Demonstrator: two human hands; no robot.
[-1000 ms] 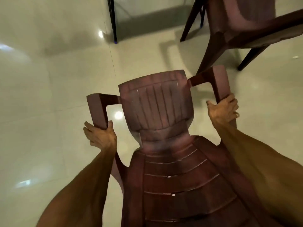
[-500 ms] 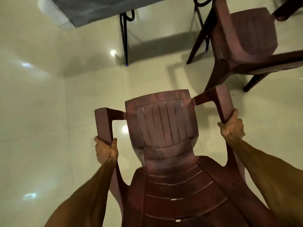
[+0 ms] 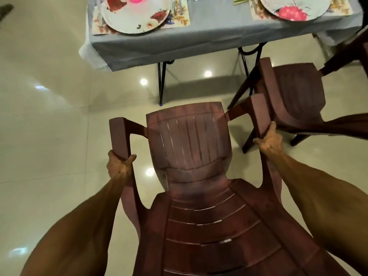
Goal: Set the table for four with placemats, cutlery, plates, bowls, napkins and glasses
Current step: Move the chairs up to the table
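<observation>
Maroon plastic chair (image 3: pixel 191 156) hangs between my left hand (image 3: pixel 119 166) and right hand (image 3: pixel 268 141), each clenched on an armrest, aimed at the table (image 3: pixel 209 36); plates sit on placemats.

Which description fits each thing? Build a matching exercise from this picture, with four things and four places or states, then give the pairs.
1. carried chair
2. second chair
3. left plate
4. tablecloth

A. lies on a floral placemat
B. stands on the floor at right
C. grey, hangs over the table edge
D. gripped by both hands

Pairs: 1-D, 2-B, 3-A, 4-C
</observation>
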